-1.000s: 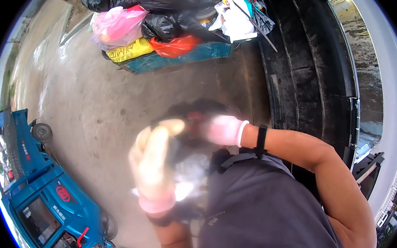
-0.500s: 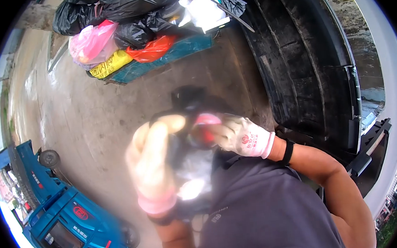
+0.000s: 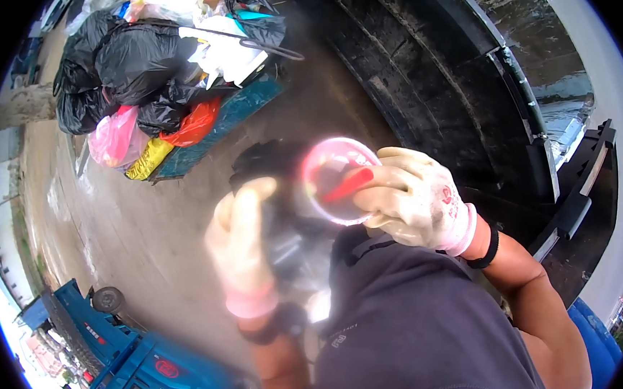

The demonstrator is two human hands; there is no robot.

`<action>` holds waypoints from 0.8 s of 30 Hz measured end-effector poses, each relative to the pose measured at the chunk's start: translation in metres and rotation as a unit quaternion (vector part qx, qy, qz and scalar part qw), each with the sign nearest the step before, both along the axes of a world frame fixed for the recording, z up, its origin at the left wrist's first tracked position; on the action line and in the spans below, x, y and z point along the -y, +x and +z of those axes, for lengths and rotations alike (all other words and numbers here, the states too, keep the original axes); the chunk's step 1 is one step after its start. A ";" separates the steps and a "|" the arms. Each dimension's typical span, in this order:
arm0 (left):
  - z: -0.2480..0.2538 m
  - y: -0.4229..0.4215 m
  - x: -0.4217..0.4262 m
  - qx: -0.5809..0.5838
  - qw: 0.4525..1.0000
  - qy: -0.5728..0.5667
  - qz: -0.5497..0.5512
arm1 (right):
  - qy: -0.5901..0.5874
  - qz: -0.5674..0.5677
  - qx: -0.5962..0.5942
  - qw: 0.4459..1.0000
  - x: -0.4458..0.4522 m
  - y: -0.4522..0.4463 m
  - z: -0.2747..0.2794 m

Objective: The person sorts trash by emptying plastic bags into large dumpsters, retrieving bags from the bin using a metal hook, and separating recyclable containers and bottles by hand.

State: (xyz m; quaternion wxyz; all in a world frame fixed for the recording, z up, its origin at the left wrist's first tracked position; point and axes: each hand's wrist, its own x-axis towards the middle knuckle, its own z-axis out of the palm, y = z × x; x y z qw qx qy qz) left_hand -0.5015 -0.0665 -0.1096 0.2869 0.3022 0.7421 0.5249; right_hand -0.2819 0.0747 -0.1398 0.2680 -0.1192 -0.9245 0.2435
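My right hand [image 3: 420, 201], in a pale work glove with a pink cuff, grips a clear plastic cup [image 3: 321, 152] by its side. The cup's round rim faces me, and a red strip, whose kind I cannot make out, lies across it near my fingers. My left hand [image 3: 239, 243], gloved alike, is raised to the left of the cup with fingers closed on a black plastic bag [image 3: 286, 247]. The bag hangs beside and behind the cup, smeared by blur. Whether cup and bag touch I cannot tell.
A teal cart [image 3: 214, 140] is heaped with black garbage bags [image 3: 139, 55], a pink bag [image 3: 114, 136], a red bag [image 3: 194, 123] and a yellow bag [image 3: 150, 159]. A large black metal bin [image 3: 425, 64] stands at right. A blue three-wheeled truck [image 3: 166, 385] is at lower left.
My right hand has moved up and right with the cup, which now shows clearly apart from the bag. The left hand stays close to its place. My view has shifted right.
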 end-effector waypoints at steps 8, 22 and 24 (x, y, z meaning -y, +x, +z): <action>-0.008 0.022 -0.003 -0.305 0.941 0.034 -0.140 | -0.047 -0.130 -0.137 0.981 -0.067 0.090 0.072; -0.021 0.095 -0.026 -0.202 0.948 0.084 -0.233 | -0.104 -0.531 -0.101 0.835 -0.077 0.305 0.099; -0.029 0.101 -0.031 -0.257 0.918 0.114 -0.280 | -0.089 -0.564 -0.042 0.820 -0.074 0.351 0.113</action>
